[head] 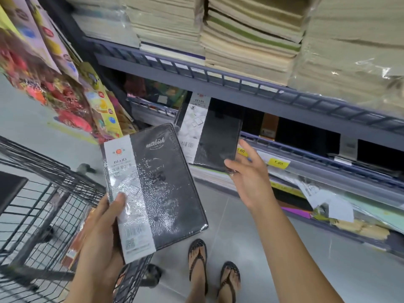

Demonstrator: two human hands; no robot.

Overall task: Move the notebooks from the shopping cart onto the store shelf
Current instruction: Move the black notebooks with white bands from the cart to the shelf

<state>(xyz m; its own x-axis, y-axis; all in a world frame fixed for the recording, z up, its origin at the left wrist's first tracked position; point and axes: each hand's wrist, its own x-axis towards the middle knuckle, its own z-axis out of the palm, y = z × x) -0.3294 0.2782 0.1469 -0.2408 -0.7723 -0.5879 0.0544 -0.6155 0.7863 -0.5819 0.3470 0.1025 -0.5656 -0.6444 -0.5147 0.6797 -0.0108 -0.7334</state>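
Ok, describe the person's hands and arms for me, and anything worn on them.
The left hand and right hand have no gloves, and no watch or bracelet shows at either wrist. The left forearm and right forearm are uncovered, with no sleeve in view. A small speck on the right fingers could be a ring, but it is too small to tell.

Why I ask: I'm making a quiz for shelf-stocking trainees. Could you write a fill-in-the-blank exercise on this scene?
1. The left hand grips a black notebook whose white band reads ____.
2. A second notebook, up at the shelf, is held by the ____ hand.
3. The wire shopping cart stands on the person's ____ side.
Missing words: DIARY; right; left.
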